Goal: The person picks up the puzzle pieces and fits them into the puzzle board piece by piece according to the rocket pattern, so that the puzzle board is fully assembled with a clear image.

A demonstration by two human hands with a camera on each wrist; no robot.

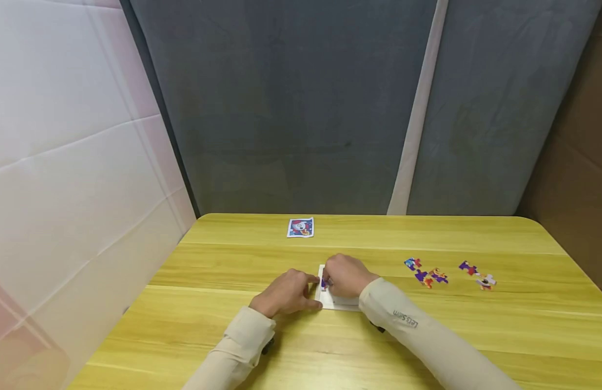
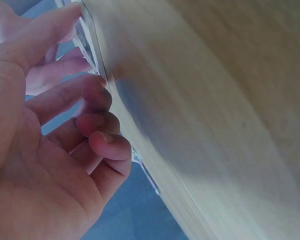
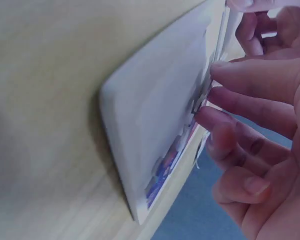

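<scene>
Two hands meet at a white puzzle tray (image 1: 337, 301) on the counter (image 1: 427, 325): left hand (image 1: 283, 293) relaxed, steadying its edge, right hand (image 1: 346, 275) pinching a purple piece (image 1: 324, 283) that could misseat if forced.

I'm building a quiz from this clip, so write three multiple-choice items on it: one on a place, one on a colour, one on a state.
1. Where does the small picture card lie?
A. at the far edge of the table
B. under the right forearm
C. among the loose pieces

2. What colour is the table top?
A. grey
B. yellow wood
C. white

3. What is the right hand doing?
A. lying flat and idle
B. lifted clear of the table
C. pinching a puzzle piece at the white puzzle tray

Answers: 1 A, the card sits alone near the back edge. 2 B, the head view shows yellow wood grain. 3 C, its fingertips close on a purple piece at the tray's left edge, beside the left hand; the loose pieces lie to the right.
</scene>
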